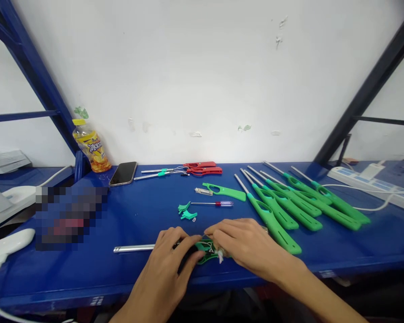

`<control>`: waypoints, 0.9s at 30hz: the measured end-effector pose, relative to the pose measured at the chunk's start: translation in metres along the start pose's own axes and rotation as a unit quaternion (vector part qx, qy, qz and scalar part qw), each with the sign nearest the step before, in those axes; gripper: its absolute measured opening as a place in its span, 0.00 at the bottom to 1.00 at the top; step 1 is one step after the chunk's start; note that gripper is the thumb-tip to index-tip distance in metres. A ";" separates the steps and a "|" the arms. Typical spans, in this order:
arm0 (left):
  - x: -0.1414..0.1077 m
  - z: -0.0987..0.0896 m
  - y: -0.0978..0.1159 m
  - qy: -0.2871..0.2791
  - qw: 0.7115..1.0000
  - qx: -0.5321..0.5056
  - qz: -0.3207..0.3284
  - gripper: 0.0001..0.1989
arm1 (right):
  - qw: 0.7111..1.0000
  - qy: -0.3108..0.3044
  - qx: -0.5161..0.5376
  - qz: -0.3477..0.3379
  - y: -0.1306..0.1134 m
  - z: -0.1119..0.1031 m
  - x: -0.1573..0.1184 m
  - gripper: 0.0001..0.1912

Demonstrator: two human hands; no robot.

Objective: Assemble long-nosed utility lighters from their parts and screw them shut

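Observation:
An opened green stick lighter (207, 259) lies near the table's front edge, its silver barrel (133, 248) pointing left and thin wires showing inside. My left hand (173, 264) is closed around the barrel end of its housing, thumb and index finger at the opening. From the right, my right hand (244, 244) grips the handle, its fingertips bent over the wires; they hide much of the inside. Just beyond the hands lie teal plastic pieces (187, 211), a screwdriver (215, 203) with a red and clear handle, a green half shell (227, 191) and a clear fuel tank (204, 191).
Several green stick lighters (272, 220) lie on the right. Opened red lighters (204, 169) rest by the wall, with a phone (123, 173) and a drink bottle (92, 148) to their left. Power strips (373, 181) and white cables run along both sides of the blue table (148, 215).

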State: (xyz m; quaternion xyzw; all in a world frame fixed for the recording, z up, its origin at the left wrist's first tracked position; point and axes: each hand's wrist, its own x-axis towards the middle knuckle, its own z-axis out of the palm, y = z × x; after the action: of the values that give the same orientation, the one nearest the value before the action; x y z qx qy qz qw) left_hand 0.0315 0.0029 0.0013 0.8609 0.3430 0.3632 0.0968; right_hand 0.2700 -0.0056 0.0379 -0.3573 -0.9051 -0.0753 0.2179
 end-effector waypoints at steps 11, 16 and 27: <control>0.012 0.003 0.000 -0.009 0.999 -0.009 -0.045 0.08 | 0.972 0.146 0.182 0.028 -0.013 0.025 0.000 0.15; 0.013 0.005 -0.001 0.005 0.999 -0.023 -0.035 0.08 | 0.969 0.130 0.196 0.072 -0.015 0.019 0.000 0.14; 0.010 0.002 0.002 0.017 0.999 -0.010 -0.041 0.09 | 0.974 0.030 0.215 0.069 -0.019 0.019 -0.004 0.12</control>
State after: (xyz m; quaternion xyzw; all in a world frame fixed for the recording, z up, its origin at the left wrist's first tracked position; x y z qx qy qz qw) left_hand 0.0387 0.0081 0.0058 0.8386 0.3761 0.3771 0.1141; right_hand 0.2530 -0.0165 0.0200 -0.3615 -0.8661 0.1254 0.3217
